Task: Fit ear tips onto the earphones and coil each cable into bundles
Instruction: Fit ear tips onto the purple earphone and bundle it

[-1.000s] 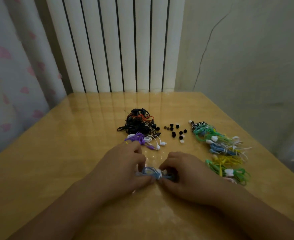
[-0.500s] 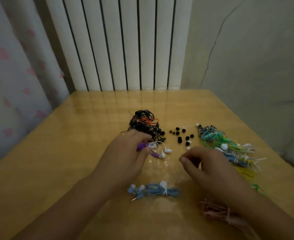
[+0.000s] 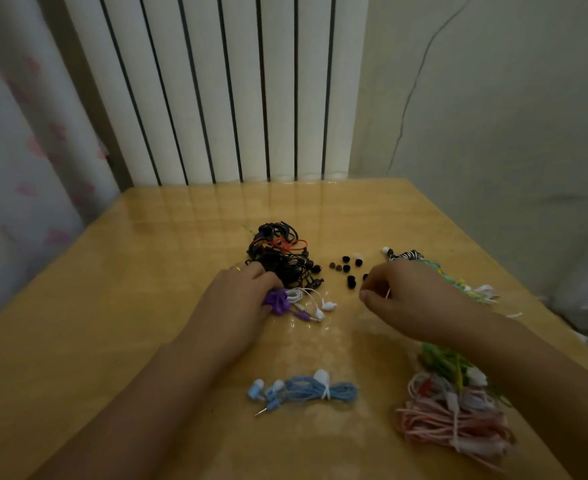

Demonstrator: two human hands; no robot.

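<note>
I see my left hand (image 3: 237, 299) grasping the purple earphones (image 3: 278, 303) mid-surface; my right hand (image 3: 407, 299) pinches something thin (unclear what).

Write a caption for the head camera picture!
Left hand grips purple earphones; blue bundle lies coiled nearby.

Open lane: bare table (image 3: 112, 323) at 9 o'clock.
Blocked: black earphone pile (image 3: 278, 258) at 12; coiled bundles (image 3: 455, 410) at 4.
</note>
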